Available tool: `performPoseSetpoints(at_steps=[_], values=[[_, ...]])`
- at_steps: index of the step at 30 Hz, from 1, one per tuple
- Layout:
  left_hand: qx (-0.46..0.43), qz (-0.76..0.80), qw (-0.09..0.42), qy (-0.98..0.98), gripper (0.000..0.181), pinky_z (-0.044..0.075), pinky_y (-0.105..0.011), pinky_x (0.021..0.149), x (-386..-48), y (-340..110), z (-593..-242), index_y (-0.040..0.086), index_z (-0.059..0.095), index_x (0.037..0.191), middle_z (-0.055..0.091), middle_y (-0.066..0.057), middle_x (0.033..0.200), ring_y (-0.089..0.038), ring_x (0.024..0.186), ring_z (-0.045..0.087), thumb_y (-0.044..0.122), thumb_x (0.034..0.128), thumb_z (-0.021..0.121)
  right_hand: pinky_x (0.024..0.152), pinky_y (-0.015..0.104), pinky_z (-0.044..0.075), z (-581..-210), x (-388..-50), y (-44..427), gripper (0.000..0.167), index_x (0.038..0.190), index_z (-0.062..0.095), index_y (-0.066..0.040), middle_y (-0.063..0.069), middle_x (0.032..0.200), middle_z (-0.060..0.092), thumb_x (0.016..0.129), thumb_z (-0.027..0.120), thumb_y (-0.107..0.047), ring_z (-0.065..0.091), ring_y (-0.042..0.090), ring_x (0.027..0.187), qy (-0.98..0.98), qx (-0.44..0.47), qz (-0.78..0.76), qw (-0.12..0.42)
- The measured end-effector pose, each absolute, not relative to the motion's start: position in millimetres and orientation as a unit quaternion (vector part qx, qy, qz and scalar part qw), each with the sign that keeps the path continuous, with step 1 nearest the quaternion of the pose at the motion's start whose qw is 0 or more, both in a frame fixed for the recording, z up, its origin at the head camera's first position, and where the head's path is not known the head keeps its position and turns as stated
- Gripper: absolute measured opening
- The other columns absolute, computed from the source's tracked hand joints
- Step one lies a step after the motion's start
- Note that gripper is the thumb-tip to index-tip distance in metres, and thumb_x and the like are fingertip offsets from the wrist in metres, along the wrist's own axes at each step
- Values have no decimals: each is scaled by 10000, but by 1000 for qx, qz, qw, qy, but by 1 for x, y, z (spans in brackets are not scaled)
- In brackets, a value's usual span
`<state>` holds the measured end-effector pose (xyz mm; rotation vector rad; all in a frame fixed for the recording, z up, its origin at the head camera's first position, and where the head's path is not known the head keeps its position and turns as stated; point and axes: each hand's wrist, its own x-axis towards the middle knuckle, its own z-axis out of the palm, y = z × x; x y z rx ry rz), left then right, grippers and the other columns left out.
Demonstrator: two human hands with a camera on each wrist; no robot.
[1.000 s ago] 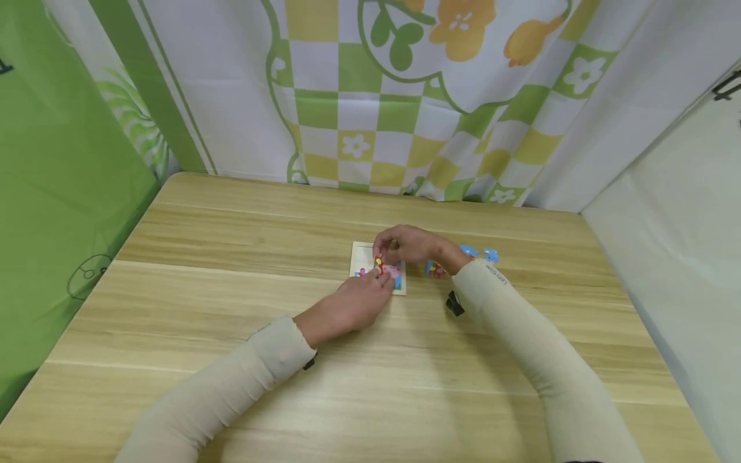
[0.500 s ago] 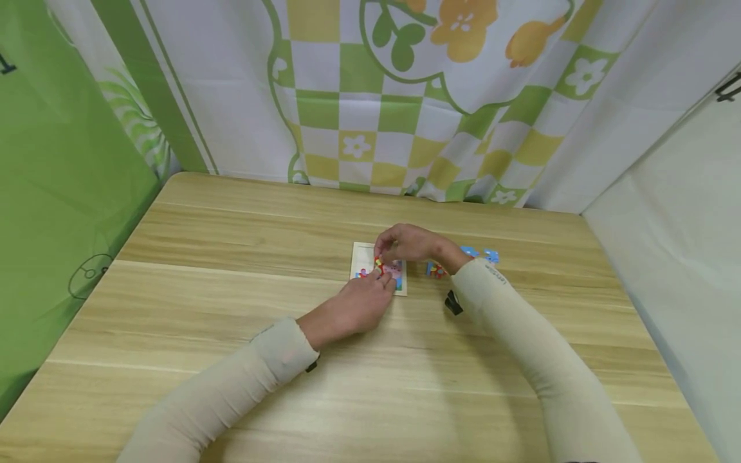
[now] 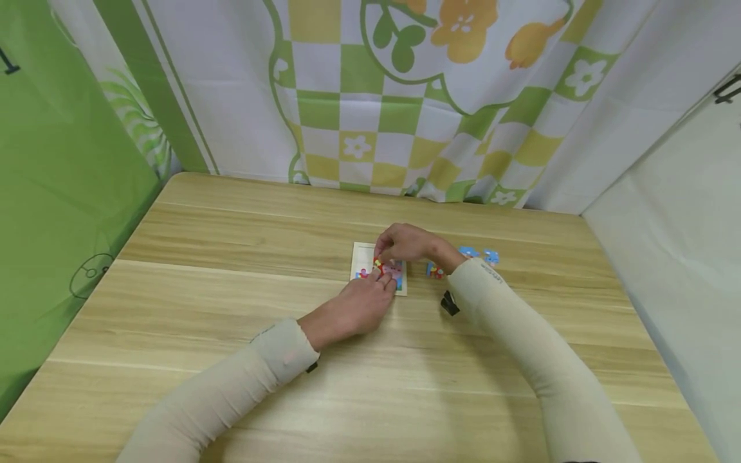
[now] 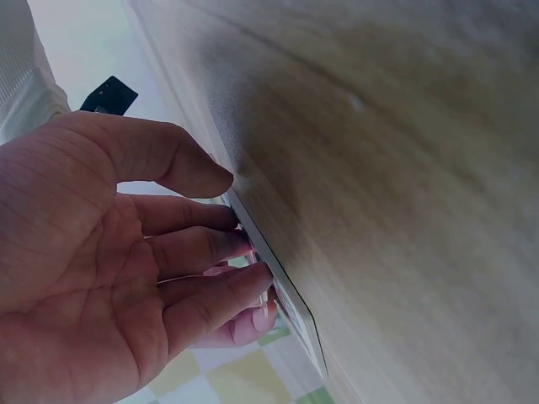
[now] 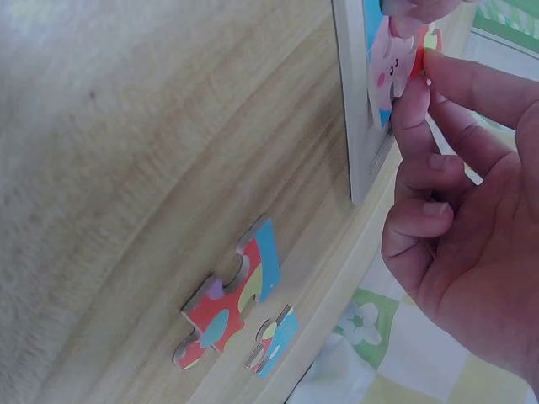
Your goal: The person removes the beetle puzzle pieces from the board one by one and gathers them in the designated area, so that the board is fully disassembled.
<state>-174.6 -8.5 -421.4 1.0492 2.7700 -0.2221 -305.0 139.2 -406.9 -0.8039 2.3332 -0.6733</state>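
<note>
A small jigsaw puzzle in a pale wooden frame point(image 3: 360, 252) lies on the table, partly covered by both hands. My right hand point(image 3: 408, 243) reaches over its far side. Thumb and index finger pinch a red puzzle piece point(image 5: 418, 57), while the other fingers curl toward the palm. My left hand point(image 3: 365, 303) comes from the near side, its fairly straight fingertips touching the puzzle beside that piece. In the left wrist view, the left thumb point(image 4: 198, 172) lies by the frame's edge. A pink animal-face part of the picture point(image 5: 392, 71) shows inside the frame.
Loose puzzle pieces lie on the wooden table point(image 3: 260, 225) right of the frame: a red and blue piece point(image 5: 227, 307), a smaller piece point(image 5: 276, 343), and blue pieces point(image 3: 491, 256) partly behind the right forearm. A patterned curtain point(image 3: 359, 109) hangs at the table's far edge.
The right hand and the red piece have shifted very slightly, the piece sitting a little lower against the puzzle. The left hand stays nearly in place.
</note>
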Motion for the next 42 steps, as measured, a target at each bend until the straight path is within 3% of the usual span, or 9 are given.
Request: performPoseSetpoints(at_steps=[6,10,16,30,36,42], values=[[351,-68,92,929,550,409,-380,1127,-174,-7,-423,-22,439,1525,432,-155,1578,-319,1438,417,115,1008,567,726,327,519,-411,-307,148,102,1024,700,-43,56,882,673,965,630,5,622,209,784,844,-339,-288,299],[353,-69,91,928,562,424,-382,1114,-174,-6,-423,-21,440,1525,435,-164,1573,-322,1423,436,115,999,582,818,355,496,-413,-308,156,83,1033,679,-53,58,940,657,993,625,-4,597,206,867,836,-342,-303,304],[352,-66,90,929,558,432,-397,1108,-174,-6,-423,-25,446,1516,436,-171,1571,-338,1409,455,115,993,581,907,389,474,-408,-311,168,67,1027,683,-58,69,1021,668,1010,629,-22,594,238,1016,850,-328,-326,253],[348,-42,118,929,535,422,-409,1117,-177,-5,-420,-19,438,1522,405,-155,1596,-332,1433,420,92,1010,545,856,399,496,-399,-304,187,114,1078,708,-20,100,988,681,1014,614,-29,614,291,956,852,-318,-337,245],[349,-17,114,930,423,548,-383,953,-182,-10,-420,-10,536,1424,557,-119,1415,-266,1216,549,54,1006,557,823,412,483,-394,-301,207,107,1056,727,-67,87,977,703,1012,629,-67,635,284,943,875,-284,-318,229],[358,2,108,928,384,558,-381,922,-186,-13,-419,-12,584,1369,600,-113,1336,-253,1138,581,26,987,580,772,397,473,-389,-296,236,125,1039,738,-48,107,947,716,1016,616,-69,636,296,891,889,-267,-296,226]])
